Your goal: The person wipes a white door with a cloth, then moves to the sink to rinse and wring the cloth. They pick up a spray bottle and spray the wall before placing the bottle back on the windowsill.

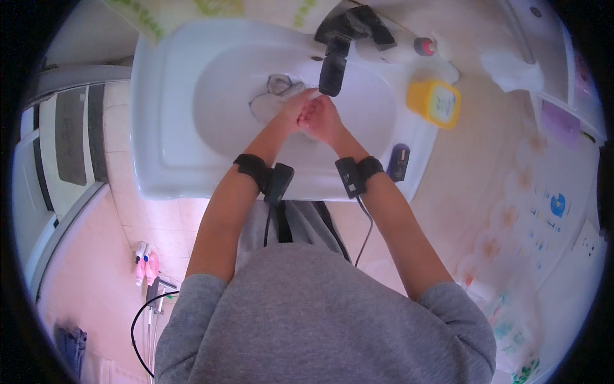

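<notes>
White sink [167, 118] fills the space beneath and around the hands, set among pale tiles. The left hand [291, 112] and right hand [325, 121] meet over the basin, just below the black tap [333, 67], pressed together with fingers curled in; whether they hold anything between them, one cannot tell. Glasses [279, 84] lie in the basin just beyond and left of the left hand; contact with its fingers cannot be made out. Right of the hands stands a yellow tub [419, 99], its pale label bearing print too blurred to read. Nearer the right forearm, a dark case [398, 162] on the sink's edge carries small light marks. Far right, a blue round print [558, 205] sits among little blue symbols, none legible.
</notes>
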`<state>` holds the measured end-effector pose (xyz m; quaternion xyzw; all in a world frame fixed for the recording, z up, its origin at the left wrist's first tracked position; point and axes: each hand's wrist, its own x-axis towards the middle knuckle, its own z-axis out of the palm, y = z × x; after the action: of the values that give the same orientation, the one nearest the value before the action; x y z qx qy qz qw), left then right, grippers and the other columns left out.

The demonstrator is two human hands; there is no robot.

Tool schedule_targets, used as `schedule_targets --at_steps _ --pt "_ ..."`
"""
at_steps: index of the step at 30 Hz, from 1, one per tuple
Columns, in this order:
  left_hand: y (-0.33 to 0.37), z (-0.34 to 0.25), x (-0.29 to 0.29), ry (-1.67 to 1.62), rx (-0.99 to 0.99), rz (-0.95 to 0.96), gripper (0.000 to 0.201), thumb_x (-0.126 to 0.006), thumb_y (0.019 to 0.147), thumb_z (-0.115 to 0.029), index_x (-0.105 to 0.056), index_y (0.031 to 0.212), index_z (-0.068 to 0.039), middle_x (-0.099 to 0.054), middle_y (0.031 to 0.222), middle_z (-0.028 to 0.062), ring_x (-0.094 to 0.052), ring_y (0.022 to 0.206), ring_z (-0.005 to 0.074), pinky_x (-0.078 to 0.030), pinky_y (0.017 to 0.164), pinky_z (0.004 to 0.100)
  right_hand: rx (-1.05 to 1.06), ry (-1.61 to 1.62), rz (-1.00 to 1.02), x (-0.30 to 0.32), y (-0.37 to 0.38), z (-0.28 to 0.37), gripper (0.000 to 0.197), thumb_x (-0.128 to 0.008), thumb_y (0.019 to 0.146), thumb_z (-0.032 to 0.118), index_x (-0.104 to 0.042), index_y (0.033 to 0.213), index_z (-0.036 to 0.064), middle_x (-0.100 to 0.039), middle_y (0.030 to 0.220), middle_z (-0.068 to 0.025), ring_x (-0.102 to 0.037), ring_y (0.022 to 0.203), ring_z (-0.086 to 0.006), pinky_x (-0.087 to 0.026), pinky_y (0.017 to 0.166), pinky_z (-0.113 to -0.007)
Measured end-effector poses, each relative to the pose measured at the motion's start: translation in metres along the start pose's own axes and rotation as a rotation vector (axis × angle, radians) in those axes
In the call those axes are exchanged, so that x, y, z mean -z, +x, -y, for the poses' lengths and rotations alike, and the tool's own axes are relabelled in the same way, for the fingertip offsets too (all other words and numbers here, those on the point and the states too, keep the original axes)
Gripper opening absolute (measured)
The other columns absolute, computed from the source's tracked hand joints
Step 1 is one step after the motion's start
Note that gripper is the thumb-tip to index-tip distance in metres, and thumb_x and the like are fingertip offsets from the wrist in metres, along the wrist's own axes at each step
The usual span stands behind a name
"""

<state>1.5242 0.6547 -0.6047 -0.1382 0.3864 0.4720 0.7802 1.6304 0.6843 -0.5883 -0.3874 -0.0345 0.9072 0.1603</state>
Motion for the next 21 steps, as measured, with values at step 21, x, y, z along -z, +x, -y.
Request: schedule_targets --at_steps 21 --pt "0.001 -0.022 0.099 1.288 -0.665 -0.645 0.034 -0.049 0.08 -0.026 -0.054 0.105 -0.004 -0.054 0.112 0.0166 -0.051 0.103 0.0308 -0.038 0.088 0.0361 0.059 -1.369 -0.372 0.049 0.054 -0.025 0.04 -0.066 0.073 0.026 -0.054 0.101 0.0008 -0.058 0.082 -0.0059 -0.053 0.074 -0.0153 -0.042 0.062 -0.029"
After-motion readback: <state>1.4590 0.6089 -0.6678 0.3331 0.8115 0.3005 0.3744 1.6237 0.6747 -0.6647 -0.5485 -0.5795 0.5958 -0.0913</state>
